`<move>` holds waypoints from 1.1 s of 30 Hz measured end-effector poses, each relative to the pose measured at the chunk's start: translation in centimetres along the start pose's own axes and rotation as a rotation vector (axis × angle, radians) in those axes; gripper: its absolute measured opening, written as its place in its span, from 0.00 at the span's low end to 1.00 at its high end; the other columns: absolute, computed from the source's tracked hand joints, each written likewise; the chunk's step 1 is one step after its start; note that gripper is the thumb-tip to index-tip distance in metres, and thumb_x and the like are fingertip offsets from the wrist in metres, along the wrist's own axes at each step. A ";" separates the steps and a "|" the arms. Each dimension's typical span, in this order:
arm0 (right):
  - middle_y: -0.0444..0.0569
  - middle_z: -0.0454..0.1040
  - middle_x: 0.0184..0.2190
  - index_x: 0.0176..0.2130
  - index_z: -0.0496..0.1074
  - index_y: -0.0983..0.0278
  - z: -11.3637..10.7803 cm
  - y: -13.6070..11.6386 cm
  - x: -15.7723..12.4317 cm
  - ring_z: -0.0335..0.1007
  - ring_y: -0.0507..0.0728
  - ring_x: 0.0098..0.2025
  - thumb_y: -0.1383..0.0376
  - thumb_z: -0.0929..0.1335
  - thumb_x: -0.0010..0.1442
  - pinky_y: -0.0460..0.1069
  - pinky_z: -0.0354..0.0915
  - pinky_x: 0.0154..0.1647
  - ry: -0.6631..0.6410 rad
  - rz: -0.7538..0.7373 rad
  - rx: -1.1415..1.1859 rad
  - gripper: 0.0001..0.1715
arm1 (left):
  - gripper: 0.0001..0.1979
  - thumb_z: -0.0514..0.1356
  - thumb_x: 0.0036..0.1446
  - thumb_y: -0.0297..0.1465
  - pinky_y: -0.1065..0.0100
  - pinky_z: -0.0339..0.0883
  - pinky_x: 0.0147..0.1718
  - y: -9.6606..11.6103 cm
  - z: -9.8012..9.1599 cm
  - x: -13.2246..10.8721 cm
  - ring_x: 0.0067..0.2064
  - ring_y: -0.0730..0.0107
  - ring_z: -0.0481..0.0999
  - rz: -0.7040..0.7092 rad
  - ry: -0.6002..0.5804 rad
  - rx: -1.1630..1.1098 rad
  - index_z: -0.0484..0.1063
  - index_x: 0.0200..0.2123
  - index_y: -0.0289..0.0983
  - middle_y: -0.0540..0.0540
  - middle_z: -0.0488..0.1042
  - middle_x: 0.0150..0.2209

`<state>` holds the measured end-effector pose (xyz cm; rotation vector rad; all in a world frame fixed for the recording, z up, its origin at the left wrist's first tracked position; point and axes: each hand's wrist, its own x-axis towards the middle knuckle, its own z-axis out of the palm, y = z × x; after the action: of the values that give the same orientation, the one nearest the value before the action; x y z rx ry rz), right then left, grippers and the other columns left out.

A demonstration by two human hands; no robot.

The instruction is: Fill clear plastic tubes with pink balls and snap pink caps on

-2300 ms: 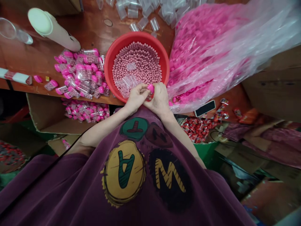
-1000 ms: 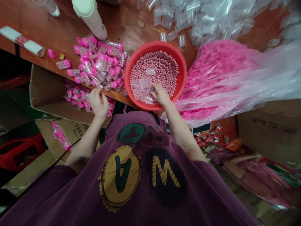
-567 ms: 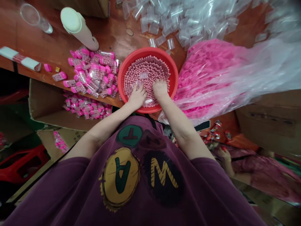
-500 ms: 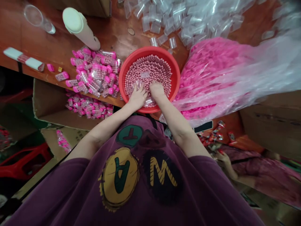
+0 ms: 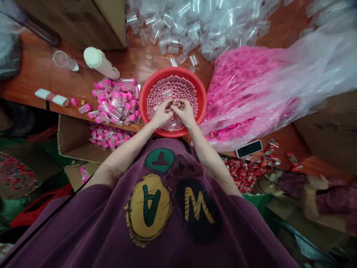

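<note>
A red bowl (image 5: pixel 203 98) full of small pink beads (image 5: pixel 156 87) stands at the table's front edge. A small clear jar (image 5: pixel 167 93) lies on the beads, with more clear plastic near the bowl's front. Over the beads, my left hand (image 5: pixel 161 115) is closed, apparently around a small clear jar largely hidden by the fingers. My right hand (image 5: pixel 185 113) meets it fingertip to fingertip, its thumb and fingers pinched together. Pinkish beads show between the two hands; what the right fingers hold is too small to make out. Left of the bowl are filled jars with pink caps (image 5: pixel 115 100).
Empty clear jars (image 5: pixel 192 26) are heaped behind the bowl. A plastic bag of pink caps (image 5: pixel 237 82) lies to the right, near a phone (image 5: pixel 249 149). At left stand a pale bottle (image 5: pixel 102 63) and a cardboard box (image 5: pixel 75 145) holding filled jars. Another person's arm (image 5: pixel 311 201) is at lower right.
My hands were apart down in the beads, the left with fingers spread by clear plastic; now they have lifted and come together. The view has shifted, showing more of the left side.
</note>
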<state>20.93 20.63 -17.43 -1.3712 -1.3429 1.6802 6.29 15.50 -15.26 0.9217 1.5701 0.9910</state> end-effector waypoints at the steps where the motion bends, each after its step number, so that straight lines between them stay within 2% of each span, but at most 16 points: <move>1: 0.52 0.82 0.50 0.49 0.70 0.57 0.0 -0.5 -0.3 0.80 0.63 0.54 0.42 0.82 0.51 0.61 0.79 0.64 -0.009 -0.008 0.022 0.38 | 0.28 0.64 0.55 0.20 0.57 0.76 0.65 0.2 0.1 0.2 0.62 0.58 0.83 -0.010 -0.006 -0.061 0.76 0.60 0.34 0.37 0.83 0.62; 4: 0.51 0.84 0.49 0.51 0.74 0.58 -0.9 -2.1 -1.1 0.82 0.62 0.50 0.38 0.78 0.57 0.60 0.81 0.58 -0.068 -0.052 0.041 0.35 | 0.23 0.66 0.59 0.26 0.57 0.79 0.61 1.1 -0.6 0.4 0.59 0.59 0.85 -0.042 -0.030 -0.220 0.78 0.59 0.36 0.38 0.85 0.59; 7: 0.48 0.82 0.39 0.54 0.76 0.58 -2.3 -3.4 -1.7 0.79 0.59 0.38 0.40 0.73 0.66 0.57 0.81 0.43 -0.129 -0.073 -0.019 0.30 | 0.25 0.71 0.60 0.32 0.58 0.82 0.55 2.8 -1.9 -0.2 0.58 0.58 0.85 -0.058 -0.092 -0.326 0.78 0.61 0.37 0.38 0.85 0.59; 9: 0.48 0.81 0.39 0.56 0.77 0.58 -3.1 -4.2 -2.0 0.77 0.57 0.33 0.42 0.71 0.69 0.55 0.79 0.37 -0.139 -0.099 -0.087 0.28 | 0.27 0.73 0.61 0.37 0.59 0.82 0.53 4.2 -2.6 -0.7 0.57 0.57 0.85 -0.076 -0.124 -0.366 0.79 0.62 0.38 0.38 0.85 0.58; 11: 0.52 0.82 0.48 0.59 0.77 0.57 -3.6 -5.2 -2.2 0.77 0.57 0.36 0.46 0.70 0.71 0.56 0.80 0.40 -0.120 -0.179 -0.154 0.26 | 0.28 0.73 0.62 0.40 0.58 0.82 0.52 5.7 -3.0 -1.3 0.55 0.57 0.86 -0.109 -0.159 -0.396 0.79 0.63 0.38 0.38 0.85 0.57; 14: 0.54 0.79 0.60 0.64 0.76 0.56 -4.1 -6.9 -2.3 0.79 0.60 0.48 0.55 0.67 0.72 0.59 0.81 0.52 -0.121 -0.350 -0.267 0.25 | 0.27 0.72 0.63 0.39 0.62 0.81 0.46 7.5 -3.0 -1.8 0.51 0.58 0.86 -0.155 -0.218 -0.394 0.80 0.63 0.37 0.38 0.86 0.53; 17: 0.54 0.79 0.60 0.63 0.77 0.57 -4.7 -8.7 -2.4 0.76 0.63 0.57 0.64 0.67 0.69 0.63 0.77 0.62 -0.205 -0.484 -0.395 0.26 | 0.23 0.71 0.63 0.34 0.68 0.77 0.39 8.3 -2.9 -2.0 0.44 0.65 0.85 -0.170 -0.253 -0.371 0.82 0.61 0.37 0.41 0.87 0.51; 19: 0.53 0.80 0.56 0.59 0.79 0.58 -5.1 -9.5 -2.6 0.76 0.63 0.56 0.67 0.67 0.66 0.63 0.75 0.62 -0.279 -0.516 -0.451 0.24 | 0.20 0.70 0.63 0.30 0.71 0.74 0.36 8.6 -2.8 -2.1 0.40 0.70 0.82 -0.184 -0.268 -0.376 0.84 0.58 0.36 0.44 0.87 0.47; 24: 0.48 0.80 0.46 0.54 0.76 0.61 -5.5 -9.6 -2.8 0.71 0.56 0.40 0.67 0.70 0.62 0.53 0.73 0.46 -0.396 -0.392 -0.396 0.19 | 0.15 0.68 0.61 0.25 0.75 0.70 0.32 9.1 -3.1 -2.5 0.34 0.75 0.78 -0.236 -0.277 -0.365 0.85 0.51 0.35 0.46 0.86 0.40; 26: 0.46 0.78 0.43 0.51 0.74 0.61 -5.4 -9.3 -2.8 0.69 0.54 0.38 0.67 0.71 0.59 0.51 0.70 0.42 -0.428 -0.322 -0.348 0.19 | 0.13 0.68 0.60 0.25 0.75 0.68 0.30 9.2 -3.2 -2.6 0.31 0.76 0.76 -0.252 -0.290 -0.325 0.85 0.48 0.34 0.47 0.84 0.36; 29: 0.44 0.78 0.39 0.46 0.73 0.61 -5.0 -9.0 -2.6 0.70 0.56 0.39 0.70 0.73 0.56 0.51 0.70 0.43 -0.468 -0.227 -0.344 0.17 | 0.09 0.69 0.59 0.25 0.75 0.65 0.27 8.9 -3.4 -2.6 0.27 0.77 0.73 -0.267 -0.309 -0.262 0.84 0.43 0.33 0.49 0.80 0.30; 33: 0.45 0.81 0.38 0.41 0.74 0.60 -4.4 -8.9 -2.6 0.73 0.58 0.40 0.73 0.73 0.55 0.54 0.72 0.47 -0.517 -0.150 -0.419 0.14 | 0.07 0.67 0.58 0.25 0.75 0.63 0.26 8.2 -3.7 -2.5 0.27 0.76 0.72 -0.263 -0.318 -0.158 0.84 0.40 0.34 0.49 0.78 0.28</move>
<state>24.46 22.70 -8.01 -1.0355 -2.1313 1.7853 3.79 15.66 -6.30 0.7018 1.2855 0.7303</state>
